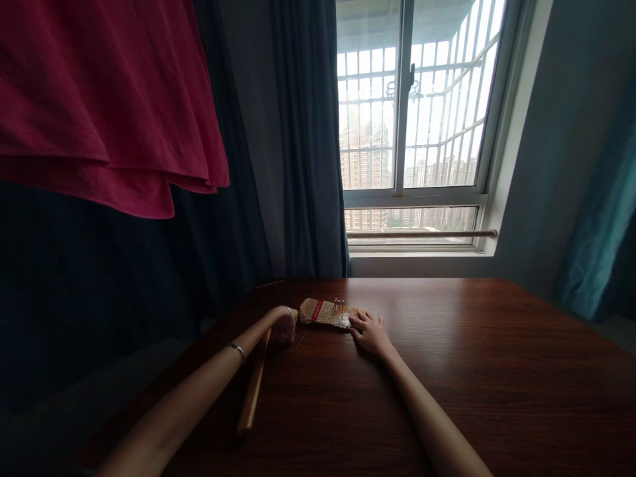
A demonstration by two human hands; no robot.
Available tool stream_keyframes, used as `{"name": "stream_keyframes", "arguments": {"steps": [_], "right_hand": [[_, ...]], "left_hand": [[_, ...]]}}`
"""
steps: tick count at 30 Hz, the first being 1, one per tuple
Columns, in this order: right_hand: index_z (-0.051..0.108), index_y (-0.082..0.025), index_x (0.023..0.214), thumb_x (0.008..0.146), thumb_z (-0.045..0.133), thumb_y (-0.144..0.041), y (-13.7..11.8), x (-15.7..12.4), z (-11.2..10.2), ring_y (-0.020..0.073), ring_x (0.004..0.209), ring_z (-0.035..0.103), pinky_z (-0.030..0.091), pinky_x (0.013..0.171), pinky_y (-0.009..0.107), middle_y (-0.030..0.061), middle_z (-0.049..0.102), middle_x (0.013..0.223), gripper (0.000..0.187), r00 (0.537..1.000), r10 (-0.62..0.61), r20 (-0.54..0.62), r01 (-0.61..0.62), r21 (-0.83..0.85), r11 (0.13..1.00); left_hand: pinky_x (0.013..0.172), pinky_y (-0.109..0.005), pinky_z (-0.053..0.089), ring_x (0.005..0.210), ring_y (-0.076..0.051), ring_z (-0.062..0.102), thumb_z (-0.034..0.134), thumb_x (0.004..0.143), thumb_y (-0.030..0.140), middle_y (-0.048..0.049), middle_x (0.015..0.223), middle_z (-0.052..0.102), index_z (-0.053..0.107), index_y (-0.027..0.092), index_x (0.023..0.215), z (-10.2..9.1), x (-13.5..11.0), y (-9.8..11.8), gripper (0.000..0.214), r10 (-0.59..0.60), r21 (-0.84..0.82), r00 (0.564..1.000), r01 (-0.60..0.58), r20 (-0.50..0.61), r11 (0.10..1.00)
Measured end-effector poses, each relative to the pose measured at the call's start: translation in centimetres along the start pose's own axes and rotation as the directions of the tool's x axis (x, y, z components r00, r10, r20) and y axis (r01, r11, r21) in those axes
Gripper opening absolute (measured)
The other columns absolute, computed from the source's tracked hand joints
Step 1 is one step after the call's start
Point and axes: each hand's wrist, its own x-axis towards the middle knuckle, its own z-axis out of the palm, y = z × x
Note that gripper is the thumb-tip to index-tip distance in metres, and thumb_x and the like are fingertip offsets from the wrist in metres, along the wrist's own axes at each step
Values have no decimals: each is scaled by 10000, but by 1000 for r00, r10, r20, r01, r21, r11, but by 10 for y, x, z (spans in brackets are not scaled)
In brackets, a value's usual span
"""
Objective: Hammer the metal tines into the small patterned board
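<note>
A patterned, flattened piece of cardboard packaging point(325, 313) with a red band lies on the table. Several thin nails point(338, 304) stand upright in it. My right hand point(368, 330) rests on its right end, fingers spread and flat. My left hand point(284, 326) is curled closed just beside its left end; the fingers are mostly hidden, and I cannot see what they hold. A wooden handle point(254, 391) slants toward me from beneath my left wrist; its far end is hidden. One loose nail point(301, 342) lies near my left hand.
The brown wooden table point(472, 371) reaches back to the wall under a barred window point(412, 119). A pink cloth point(109, 106) hangs at upper left, and dark blue curtains point(313, 146) hang beside the window.
</note>
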Motion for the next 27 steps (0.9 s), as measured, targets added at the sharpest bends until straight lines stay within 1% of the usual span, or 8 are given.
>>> {"name": "stream_keyframes", "arguments": {"steps": [3, 5, 10, 14, 20, 22, 24, 27], "right_hand": [[465, -404, 1308, 888, 388, -478, -1, 0, -1, 276, 1339, 255, 138, 1040, 549, 14, 369, 1460, 433, 1000, -2, -2, 2, 0, 1000], [467, -401, 1308, 885, 393, -481, -1, 0, -1, 280, 1340, 253, 138, 1040, 550, 14, 366, 1462, 437, 1000, -4, 1, 4, 2, 1000], [465, -398, 1311, 882, 395, -486, 1, 1, 2, 292, 1342, 253, 132, 1038, 564, 17, 364, 1464, 444, 1000, -10, -3, 10, 15, 1000], [479, -399, 1298, 880, 395, -487, 3, 1, 4, 297, 1338, 259, 139, 1033, 569, 19, 374, 1457, 435, 1000, -20, -18, 20, 21, 1000], [475, -398, 1303, 883, 387, -494, 2, 1, 4, 300, 1333, 266, 135, 1034, 566, 22, 376, 1455, 440, 1000, -20, -23, 21, 30, 999], [472, -398, 1305, 882, 391, -490, 2, 1, 3, 297, 1333, 264, 135, 1036, 560, 21, 375, 1455, 441, 1000, -18, -16, 18, 26, 999], [470, -396, 1307, 879, 400, -483, 1, 2, 3, 295, 1334, 259, 133, 1038, 556, 20, 374, 1455, 443, 1000, -11, -6, 11, 17, 1000], [468, -392, 1307, 878, 405, -474, 1, 2, 3, 294, 1333, 255, 134, 1034, 561, 23, 375, 1453, 442, 1000, -11, -8, 11, 10, 1000]], "left_hand": [[381, -358, 468, 450, -275, 595, 872, 261, 160, -141, 494, 622, 547, 114, 410, 2, -2, 0, 361, -177, 42, 974, 173, 138, 984], [383, -328, 459, 463, -264, 595, 876, 290, 189, -146, 514, 631, 565, 113, 438, 1, -5, 0, 353, -239, 50, 954, 234, 179, 971], [406, -311, 471, 487, -257, 609, 855, 443, 318, -131, 528, 641, 584, 143, 488, -6, -9, -9, 327, -295, 26, 935, 296, 198, 955], [395, -269, 463, 489, -230, 604, 801, 574, 356, -143, 557, 642, 601, 158, 504, -9, -8, -18, 290, -386, 28, 889, 392, 246, 920], [426, -314, 489, 577, -291, 644, 777, 576, 439, -170, 628, 675, 635, 179, 548, -7, -10, -21, 298, -353, 8, 892, 366, 283, 931], [412, -313, 472, 538, -286, 635, 793, 535, 460, -174, 611, 672, 636, 166, 542, -7, -9, -16, 333, -341, -21, 901, 359, 268, 933], [404, -297, 447, 469, -247, 603, 794, 518, 484, -162, 557, 654, 625, 139, 517, -7, -5, -8, 384, -304, -52, 932, 320, 194, 946], [423, -246, 402, 407, -145, 530, 762, 564, 506, -106, 509, 628, 615, 104, 518, -2, 9, 13, 431, -143, -113, 989, 138, -35, 984]]}}
